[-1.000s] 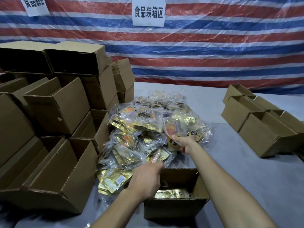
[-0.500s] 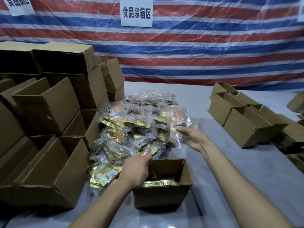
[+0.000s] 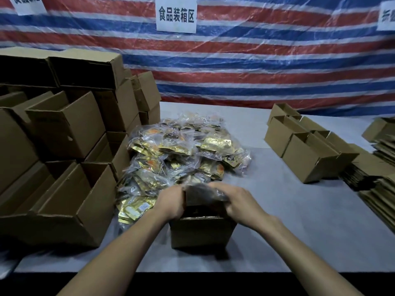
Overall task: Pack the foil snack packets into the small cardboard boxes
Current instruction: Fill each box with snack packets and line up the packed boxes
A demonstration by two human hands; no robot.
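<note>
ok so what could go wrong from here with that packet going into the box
1. The packet is held between the left hand and right hand, just above the box. It may catch on the rim and crumple.
2. The box stands fairly near the table front edge, so a hard push down could slide it toward the edge.

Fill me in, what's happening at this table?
A person is packing snacks at a grey table. The right hand holds a blurred packet over the open small box, where gold foil already shows inside. The left hand is at the box's left rim; what it holds is too blurred to tell. The heap of packets lies just behind. Larger open boxes are stacked on the left.
</note>
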